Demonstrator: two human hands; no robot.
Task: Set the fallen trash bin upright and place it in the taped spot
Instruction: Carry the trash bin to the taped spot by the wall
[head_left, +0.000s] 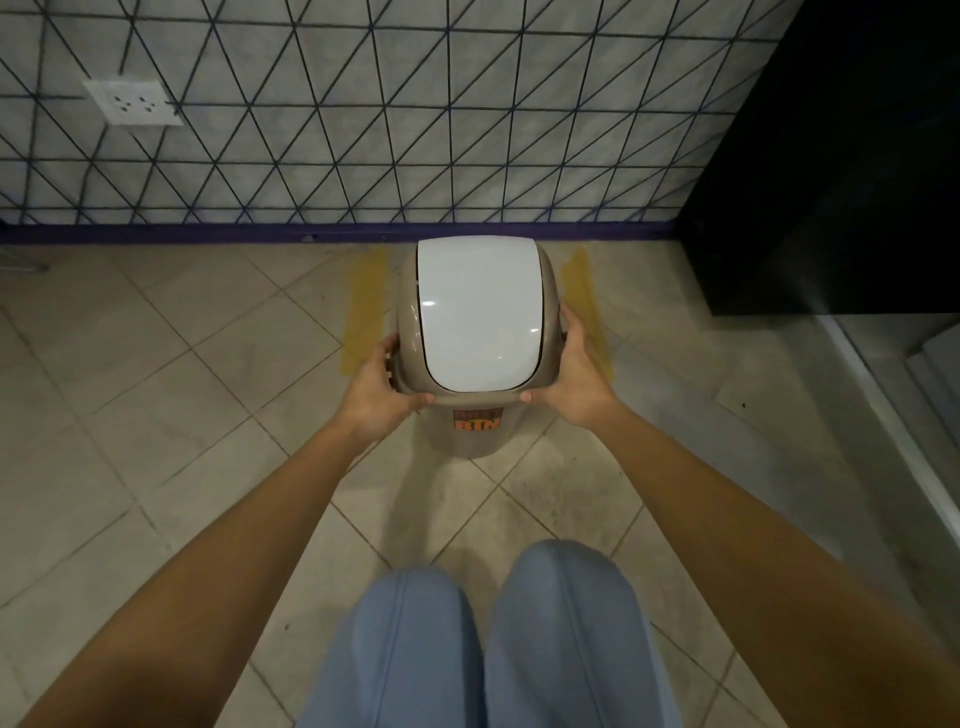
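The trash bin (475, 439) stands upright in front of me, a beige tub with a white swing lid (475, 312) and an orange "BIN" label on its near side. My left hand (382, 387) grips the left edge of its top, and my right hand (569, 379) grips the right edge. Yellow tape strips mark the floor on both sides of the bin, one on the left (363, 306) and one on the right (587, 306). The bin sits between them, close to the wall. Whether its base touches the floor I cannot tell.
A patterned wall (415, 114) with a purple baseboard runs right behind the bin, with a white power outlet (136, 103) at the upper left. A black cabinet (831, 156) stands at the right. My knees in light blue trousers (483, 639) are at the bottom.
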